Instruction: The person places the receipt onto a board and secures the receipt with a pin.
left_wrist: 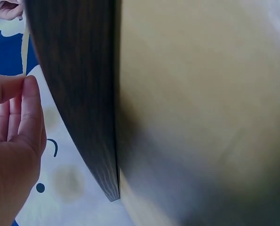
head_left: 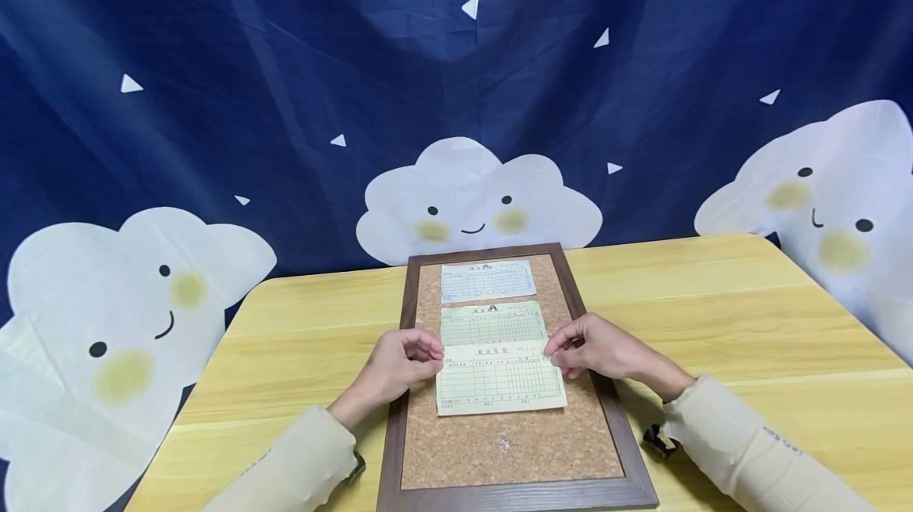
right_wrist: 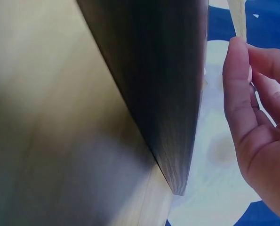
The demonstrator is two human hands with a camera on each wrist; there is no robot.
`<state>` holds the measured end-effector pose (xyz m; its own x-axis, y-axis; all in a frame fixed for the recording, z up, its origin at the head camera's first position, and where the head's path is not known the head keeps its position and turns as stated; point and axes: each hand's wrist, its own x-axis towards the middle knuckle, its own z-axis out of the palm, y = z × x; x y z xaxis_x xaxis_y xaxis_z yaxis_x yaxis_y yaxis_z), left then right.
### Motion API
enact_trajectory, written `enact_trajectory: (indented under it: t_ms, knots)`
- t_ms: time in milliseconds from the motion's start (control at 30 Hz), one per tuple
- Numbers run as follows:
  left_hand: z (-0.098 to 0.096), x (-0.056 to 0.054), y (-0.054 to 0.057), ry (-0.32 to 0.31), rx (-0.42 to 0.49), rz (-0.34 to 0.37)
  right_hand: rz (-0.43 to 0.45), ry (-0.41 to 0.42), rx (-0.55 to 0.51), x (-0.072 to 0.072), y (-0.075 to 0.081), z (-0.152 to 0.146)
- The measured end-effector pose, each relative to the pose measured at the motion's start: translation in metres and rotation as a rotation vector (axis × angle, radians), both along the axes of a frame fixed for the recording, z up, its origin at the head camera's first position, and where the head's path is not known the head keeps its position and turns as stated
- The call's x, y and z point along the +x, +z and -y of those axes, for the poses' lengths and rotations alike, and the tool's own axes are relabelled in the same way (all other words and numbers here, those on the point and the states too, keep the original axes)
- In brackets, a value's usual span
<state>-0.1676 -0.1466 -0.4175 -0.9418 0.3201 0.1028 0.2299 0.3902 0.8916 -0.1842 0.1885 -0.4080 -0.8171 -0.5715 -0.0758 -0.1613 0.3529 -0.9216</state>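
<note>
Both hands hold one pale yellow printed form [head_left: 499, 385] over the cork board [head_left: 456, 448]. My left hand [head_left: 403, 365] pinches its left edge near the upper corner, between thumb and fingertips. On the opposite edge, my right hand [head_left: 595, 345] pinches the paper the same way. In the left wrist view the left hand [left_wrist: 17, 122] has the thin edge of the sheet between its fingertips. A greenish form [head_left: 492, 323] lies just above, its lower part overlapped by the held one. Higher on the board is a bluish-white form [head_left: 488, 280].
A dark brown wooden frame [head_left: 395, 433] surrounds the cork and lies on the yellow wood-grain table [head_left: 307, 322]. Behind the table hangs a navy cloth [head_left: 299, 100] printed with smiling clouds. A small whitish mark [head_left: 504, 443] shows low on the cork.
</note>
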Motion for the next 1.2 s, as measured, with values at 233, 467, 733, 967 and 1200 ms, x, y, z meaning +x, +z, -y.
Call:
enact_trajectory:
  t_ms: [233, 467, 733, 967, 1200]
  knots:
    - [-0.0004, 0.0008, -0.0005, -0.014, -0.026, -0.016, 0.004, 0.007, -0.001, -0.0003, -0.0029, 0.0001]
    - [-0.0013, 0.0024, -0.0001, -0.039, -0.056, -0.015, -0.001, 0.016, 0.009, 0.0008, -0.0034, 0.0002]
    - [-0.0024, 0.0016, -0.0002, -0.048, -0.104, -0.017, -0.03, 0.014, 0.038, 0.0011, -0.0059, 0.0008]
    - [-0.0024, 0.0014, 0.0001, -0.062, -0.14, -0.018, -0.033, 0.009, 0.053, 0.0016, -0.0067, 0.0024]
    - [-0.0022, -0.0002, 0.0004, -0.067, -0.173, -0.014, -0.038, 0.005, 0.075, 0.0017, -0.0064, 0.0036]
